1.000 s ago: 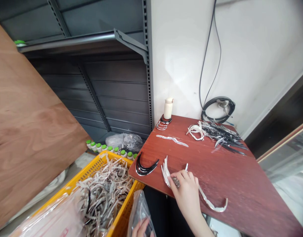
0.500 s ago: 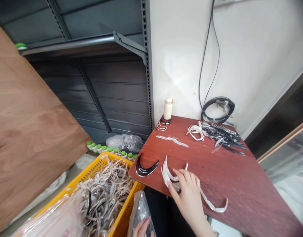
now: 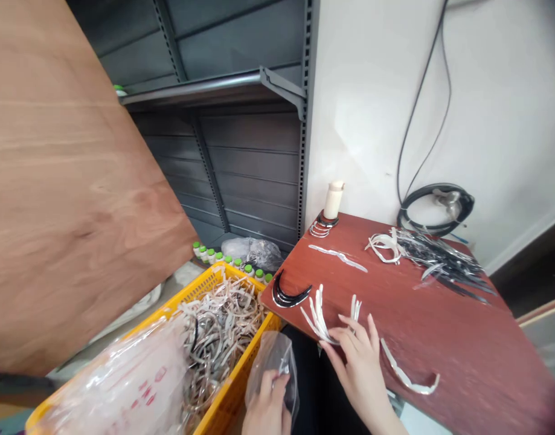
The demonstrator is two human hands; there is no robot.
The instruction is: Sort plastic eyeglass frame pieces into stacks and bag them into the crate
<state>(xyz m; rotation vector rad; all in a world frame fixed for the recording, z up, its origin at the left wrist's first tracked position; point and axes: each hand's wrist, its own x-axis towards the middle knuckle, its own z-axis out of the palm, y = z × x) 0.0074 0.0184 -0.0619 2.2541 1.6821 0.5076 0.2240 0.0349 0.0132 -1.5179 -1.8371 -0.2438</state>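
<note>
My right hand [image 3: 357,356] rests with spread fingers on a small stack of white curved strips [image 3: 320,314] at the near edge of the red-brown table [image 3: 440,326]. My left hand [image 3: 268,408] pinches a clear plastic bag [image 3: 272,362] low beside the table. Black curved strips [image 3: 288,294] lie stacked just left of the white ones. A single white curved strip [image 3: 406,377] lies to the right of my right hand.
A yellow crate [image 3: 202,290] of tangled pale strips sits on the floor, with a clear bag [image 3: 118,386] over its near end. A large wooden board [image 3: 64,181] leans at left. On the table: a pile of dark strips [image 3: 444,257], a white bottle [image 3: 334,199], coiled cable [image 3: 435,208]. Green-capped bottles [image 3: 223,260] line the floor.
The view has swung left and down. My left hand has risen into view, gripping the clear bag. My right hand's fingers have spread over the white strips.
</note>
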